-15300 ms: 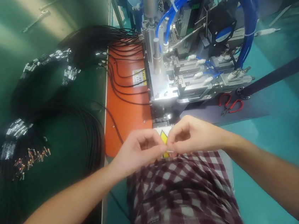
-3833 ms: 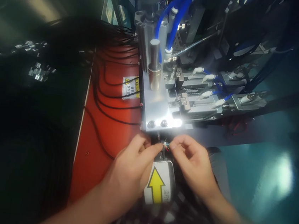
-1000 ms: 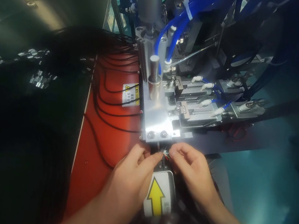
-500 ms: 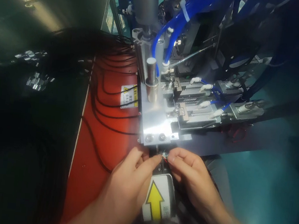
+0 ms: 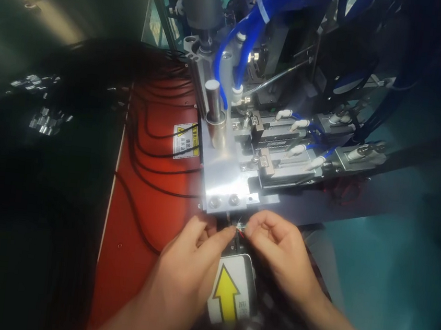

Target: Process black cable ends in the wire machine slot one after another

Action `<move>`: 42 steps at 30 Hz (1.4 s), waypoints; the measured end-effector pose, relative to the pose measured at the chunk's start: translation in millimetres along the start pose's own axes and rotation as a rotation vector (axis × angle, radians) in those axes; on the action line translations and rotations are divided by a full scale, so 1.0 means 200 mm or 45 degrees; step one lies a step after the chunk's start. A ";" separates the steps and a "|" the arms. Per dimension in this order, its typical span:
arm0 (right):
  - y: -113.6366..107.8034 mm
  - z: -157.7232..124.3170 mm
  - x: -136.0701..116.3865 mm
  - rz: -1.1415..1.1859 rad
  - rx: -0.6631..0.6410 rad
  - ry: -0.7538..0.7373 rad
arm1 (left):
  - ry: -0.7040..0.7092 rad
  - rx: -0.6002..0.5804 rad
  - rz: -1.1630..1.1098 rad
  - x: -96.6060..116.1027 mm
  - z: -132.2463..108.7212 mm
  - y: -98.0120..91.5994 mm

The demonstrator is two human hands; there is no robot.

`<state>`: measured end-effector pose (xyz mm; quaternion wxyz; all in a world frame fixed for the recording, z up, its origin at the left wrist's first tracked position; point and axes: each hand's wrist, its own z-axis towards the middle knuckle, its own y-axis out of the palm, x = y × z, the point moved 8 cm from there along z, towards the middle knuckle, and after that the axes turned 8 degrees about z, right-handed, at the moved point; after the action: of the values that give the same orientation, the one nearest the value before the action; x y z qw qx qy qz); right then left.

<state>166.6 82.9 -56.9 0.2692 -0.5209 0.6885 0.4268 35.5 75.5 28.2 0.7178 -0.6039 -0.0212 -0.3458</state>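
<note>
Thin coloured wires [image 5: 241, 227], white-green and red, show in the small gap between my fingertips, just below the front edge of a bright metal plate [image 5: 222, 183]. My right hand [image 5: 285, 248] pinches the wires between thumb and forefinger. From the other side, my left hand [image 5: 193, 256] has its thumb tip pressed against the wires, its fingers curled beneath. What the wires end in is too small to make out. Under my hands lies a white pad with a yellow arrow [image 5: 226, 294].
Small pneumatic cylinders [image 5: 283, 166] with white fittings stand right of the plate, and blue air hoses [image 5: 255, 21] rise above it. Black cables [image 5: 149, 165] run over a red panel [image 5: 131, 260] on the left. A metal post [image 5: 213, 101] stands upright on the plate.
The whole view has shifted slightly, so the machine and hands sit a little further left. Both hands keep nearly the same pinch at the wires.
</note>
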 end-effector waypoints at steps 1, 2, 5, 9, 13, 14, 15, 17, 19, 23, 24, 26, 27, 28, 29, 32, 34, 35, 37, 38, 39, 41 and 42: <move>0.00 0.00 -0.02 -0.053 -0.003 -0.050 | 0.000 -0.015 0.004 0.00 0.00 0.00; 0.00 0.00 -0.03 -0.109 -0.005 -0.111 | -0.001 -0.021 0.008 0.00 0.00 0.00; 0.00 -0.01 -0.09 -0.309 0.009 -0.334 | 0.002 -0.023 0.011 0.00 -0.01 0.00; 0.00 -0.03 -0.12 -0.503 0.019 -0.523 | 0.007 -0.046 0.040 -0.02 -0.03 0.03; -0.01 -0.03 -0.11 -0.414 0.017 -0.419 | 0.002 -0.059 0.066 -0.03 -0.04 0.04; -0.01 -0.02 -0.10 -0.358 0.011 -0.344 | -0.004 -0.068 0.061 -0.02 -0.04 0.04; -0.01 -0.01 -0.08 -0.299 -0.005 -0.258 | -0.018 -0.071 0.054 -0.03 -0.04 0.04; 0.00 0.00 -0.05 -0.192 -0.058 -0.098 | -0.042 -0.077 0.035 -0.03 -0.04 0.04; 0.01 0.00 -0.04 -0.111 -0.109 0.010 | -0.053 -0.076 0.014 -0.03 -0.03 0.03; 0.01 0.00 -0.02 -0.044 -0.119 0.044 | -0.034 -0.075 0.010 -0.02 -0.02 0.02; 0.00 0.00 -0.02 -0.031 -0.114 0.043 | -0.028 -0.077 0.014 -0.02 -0.02 0.02; 0.00 0.01 0.00 0.010 -0.099 0.046 | -0.015 -0.077 0.020 -0.02 -0.01 0.01; 0.00 0.00 0.00 0.034 -0.090 0.050 | -0.006 -0.075 0.023 -0.01 -0.01 0.01; 0.01 0.00 0.01 0.058 -0.081 0.055 | 0.004 -0.073 0.026 -0.01 -0.01 0.01; 0.01 0.00 0.02 0.079 -0.074 0.062 | 0.008 -0.067 0.032 -0.01 -0.01 0.00; 0.01 0.00 0.03 0.117 -0.055 0.073 | 0.019 -0.063 0.040 0.00 0.00 0.01; 0.01 -0.01 0.04 0.129 -0.049 0.073 | 0.010 -0.060 0.034 0.00 0.00 0.01; 0.01 -0.01 0.04 0.133 -0.048 0.074 | 0.005 -0.055 0.029 -0.01 0.00 0.01; 0.01 -0.01 0.03 0.137 -0.052 0.077 | 0.001 -0.053 0.023 -0.01 -0.01 0.02; 0.02 -0.01 0.03 0.141 -0.055 0.079 | -0.001 -0.055 0.023 -0.02 -0.01 0.02; 0.02 -0.01 0.03 0.144 -0.061 0.080 | -0.003 -0.064 0.022 -0.02 -0.01 0.02; 0.02 -0.01 0.04 0.151 -0.071 0.082 | -0.004 -0.084 0.013 -0.02 -0.01 0.02; 0.02 -0.01 0.04 0.153 -0.073 0.085 | -0.006 -0.089 0.007 -0.02 -0.02 0.02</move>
<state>160.9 77.9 -60.7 0.2050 -0.5002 0.7147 0.4439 33.2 74.8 21.4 0.6972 -0.6296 -0.0090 -0.3428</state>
